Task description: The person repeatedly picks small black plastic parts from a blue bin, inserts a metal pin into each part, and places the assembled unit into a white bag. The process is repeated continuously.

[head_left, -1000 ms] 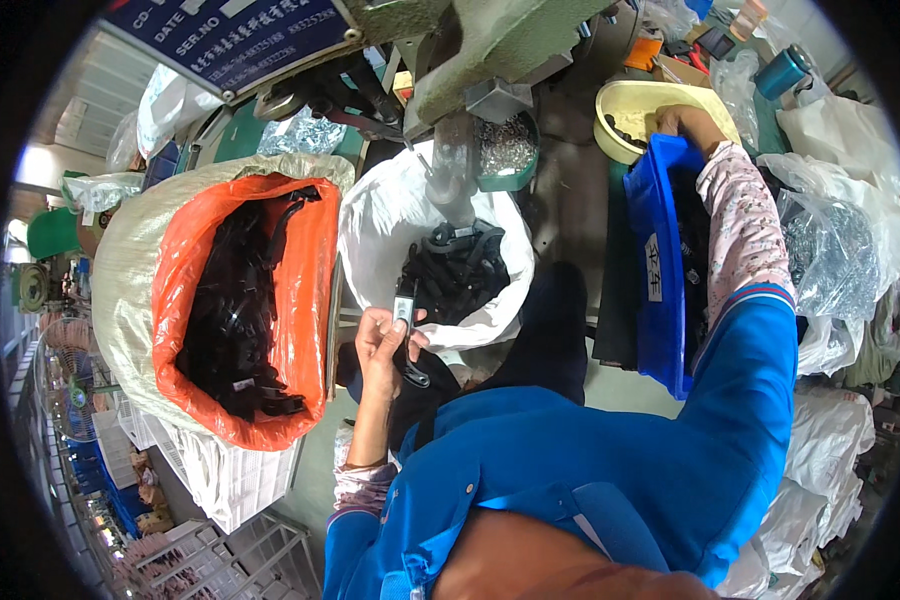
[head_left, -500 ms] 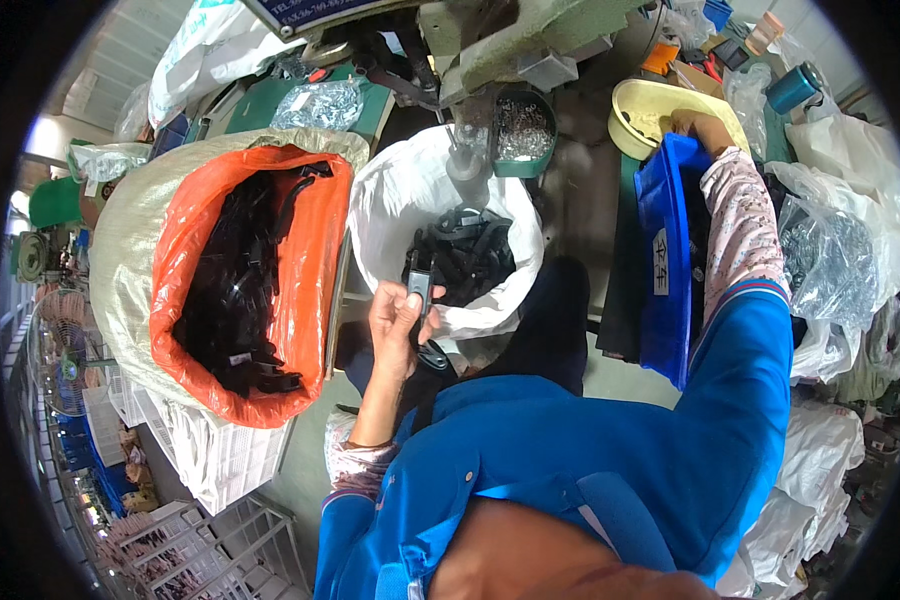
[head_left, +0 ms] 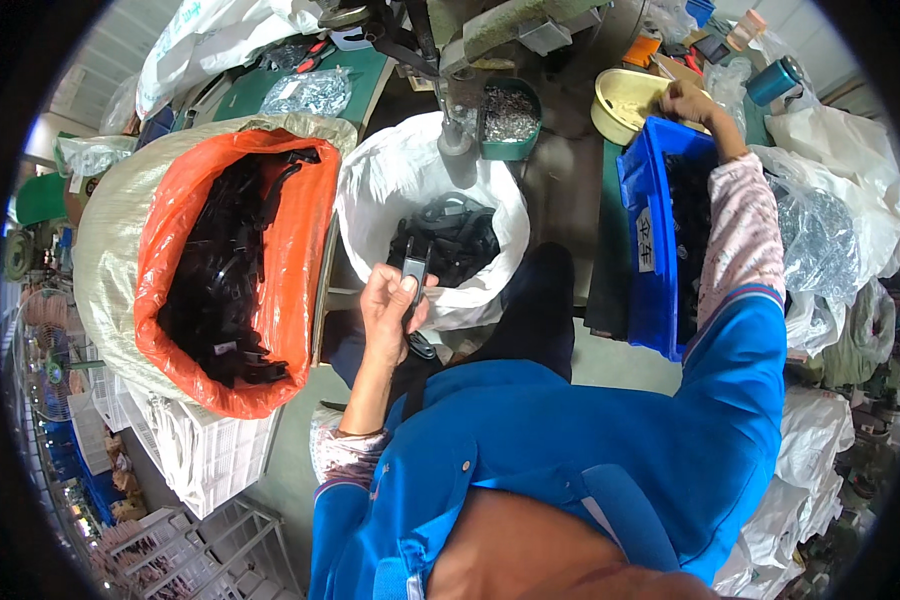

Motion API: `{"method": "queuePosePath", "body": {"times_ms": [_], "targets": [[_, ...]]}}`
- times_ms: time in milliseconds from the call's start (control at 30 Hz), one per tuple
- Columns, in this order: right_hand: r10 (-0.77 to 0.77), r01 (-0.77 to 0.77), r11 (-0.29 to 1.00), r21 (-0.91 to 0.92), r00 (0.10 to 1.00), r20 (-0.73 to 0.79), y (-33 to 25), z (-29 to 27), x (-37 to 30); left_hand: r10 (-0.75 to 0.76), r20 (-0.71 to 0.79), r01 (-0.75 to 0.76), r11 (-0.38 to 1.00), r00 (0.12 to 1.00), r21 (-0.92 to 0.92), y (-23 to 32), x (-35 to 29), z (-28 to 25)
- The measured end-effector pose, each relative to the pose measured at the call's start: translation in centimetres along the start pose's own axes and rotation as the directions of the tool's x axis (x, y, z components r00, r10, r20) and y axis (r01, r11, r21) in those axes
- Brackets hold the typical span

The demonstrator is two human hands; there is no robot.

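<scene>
My left hand (head_left: 388, 303) pinches a slim black part with a grey face (head_left: 414, 270), its forked end pointing up and the thumb on its face. A black strap-like length hangs below the fingers. Just beyond is a white bag (head_left: 368, 180) with many black parts (head_left: 450, 240) inside. Far right, my right hand (head_left: 688, 103) is at the edge of a yellow tub (head_left: 610, 110), fingers bent downward; whether they hold anything is hidden. Under the right forearm sits a blue bin (head_left: 653, 290) with dark pieces inside.
An orange-lined sack (head_left: 305, 290) full of black parts stands on the left. A green tray (head_left: 511, 122) of small metal pieces sits beside a machine (head_left: 515, 30) at the top. Clear bags of metal parts (head_left: 815, 245) lie at the right, near a teal bottle (head_left: 773, 80).
My right hand has risen from inside the yellow tub to its near right edge. The left hand keeps its hold on the black part. The whole view has shifted slightly.
</scene>
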State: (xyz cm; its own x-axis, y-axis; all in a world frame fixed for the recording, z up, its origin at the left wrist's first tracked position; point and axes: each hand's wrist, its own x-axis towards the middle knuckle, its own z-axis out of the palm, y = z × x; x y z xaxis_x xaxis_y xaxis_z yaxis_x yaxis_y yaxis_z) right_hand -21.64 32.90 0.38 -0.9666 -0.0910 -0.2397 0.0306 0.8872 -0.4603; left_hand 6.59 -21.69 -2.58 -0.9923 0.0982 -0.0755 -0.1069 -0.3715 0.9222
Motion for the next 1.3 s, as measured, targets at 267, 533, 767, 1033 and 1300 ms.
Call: {"method": "queuePosePath", "body": {"times_ms": [267, 533, 767, 1033, 1300], "targets": [[-0.375, 0.366, 0.655, 0.661, 0.917, -0.136, -16.1, 2.3, -12.5, 0.110, 0.230, -0.150, 0.975, 0.967, 0.165, 1.0, 4.7, 3.0], [-0.404, 0.063, 0.308, 0.949, 0.912, 0.071, -25.0, 8.5, -17.4, 0.238, 0.330, -0.256, 0.967, 0.913, 0.012, 3.4, 6.3, 5.7], [-0.412, 0.236, 0.486, 0.841, 0.911, -0.017, -28.4, 11.2, -17.4, 0.249, 0.268, -0.307, 0.930, 0.931, 0.200, 3.5, 5.4, 2.9], [-0.596, 0.660, 0.692, 0.293, 0.751, -0.284, -30.1, 12.1, -17.8, 0.396, 0.342, -0.514, 0.758, 0.852, 0.402, 3.3, 5.6, 2.0], [-0.672, 0.769, 0.605, 0.207, 0.632, -0.385, -30.1, 13.2, -16.9, 0.520, 0.407, -0.656, 0.521, 0.751, 0.546, 4.2, 6.6, 3.2]]}}
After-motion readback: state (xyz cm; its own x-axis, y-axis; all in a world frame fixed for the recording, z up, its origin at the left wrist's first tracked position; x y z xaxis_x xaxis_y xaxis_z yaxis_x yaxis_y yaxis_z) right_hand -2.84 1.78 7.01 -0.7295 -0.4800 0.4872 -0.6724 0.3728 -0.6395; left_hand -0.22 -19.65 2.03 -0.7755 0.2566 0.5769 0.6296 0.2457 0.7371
